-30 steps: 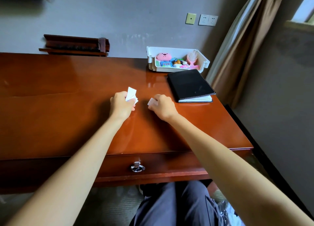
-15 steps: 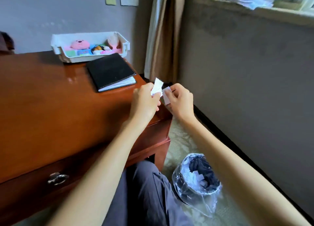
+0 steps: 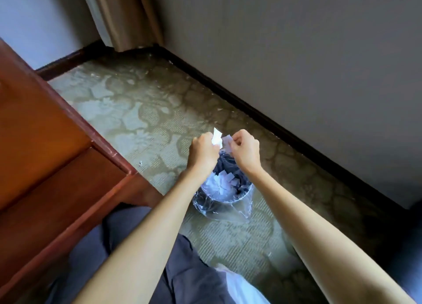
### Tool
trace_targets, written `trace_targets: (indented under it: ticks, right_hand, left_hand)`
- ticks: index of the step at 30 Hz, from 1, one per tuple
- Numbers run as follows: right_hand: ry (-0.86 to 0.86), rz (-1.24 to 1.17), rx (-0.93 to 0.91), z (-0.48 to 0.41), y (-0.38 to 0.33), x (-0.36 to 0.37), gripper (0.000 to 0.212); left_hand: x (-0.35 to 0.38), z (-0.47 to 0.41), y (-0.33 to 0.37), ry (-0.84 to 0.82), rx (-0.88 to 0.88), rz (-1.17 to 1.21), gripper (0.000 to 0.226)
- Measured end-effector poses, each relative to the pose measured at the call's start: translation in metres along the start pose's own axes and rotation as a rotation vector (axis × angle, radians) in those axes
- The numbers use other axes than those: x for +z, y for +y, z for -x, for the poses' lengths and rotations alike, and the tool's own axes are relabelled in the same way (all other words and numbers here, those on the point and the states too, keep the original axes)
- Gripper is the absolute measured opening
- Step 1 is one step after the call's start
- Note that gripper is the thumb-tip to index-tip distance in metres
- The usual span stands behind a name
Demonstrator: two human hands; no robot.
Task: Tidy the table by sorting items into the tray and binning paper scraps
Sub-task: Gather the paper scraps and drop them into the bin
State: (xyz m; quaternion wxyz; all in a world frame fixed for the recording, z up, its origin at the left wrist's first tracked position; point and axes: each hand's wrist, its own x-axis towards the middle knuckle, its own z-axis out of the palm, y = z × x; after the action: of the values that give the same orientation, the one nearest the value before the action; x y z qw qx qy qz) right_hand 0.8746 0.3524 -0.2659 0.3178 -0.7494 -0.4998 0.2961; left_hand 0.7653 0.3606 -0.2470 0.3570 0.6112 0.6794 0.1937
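Carpet floor (image 3: 148, 111): above its bin (image 3: 219, 201), left hand (image 3: 202, 154) and right hand (image 3: 246, 151) pinch paper scraps (image 3: 217, 135).

Both bare forearms are stretched forward and down from the lower edge of the view, drawn in toward each other. The left grip (image 3: 202, 153) and the right grip (image 3: 246, 150) are held just beside one another, backs upward, fingers curled. A white scrap (image 3: 217, 135) is pinched in the left, a second scrap (image 3: 226, 142) in the right.
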Motion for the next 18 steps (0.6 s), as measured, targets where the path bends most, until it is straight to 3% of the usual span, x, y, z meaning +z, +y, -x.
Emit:
trace_targets:
  ticks: [9,18]
  right_hand:
    - [-0.197,0.060,0.288,-0.035,0.088,0.041,0.015]
    - [-0.306,0.144,0.384,-0.054,0.138,0.084,0.016]
  left_hand:
    - [0.095,-0.068,-0.059,-0.203,-0.240,-0.116,0.017]
    - [0.138,-0.092,-0.088,-0.380,-0.330,-0.230,0.018]
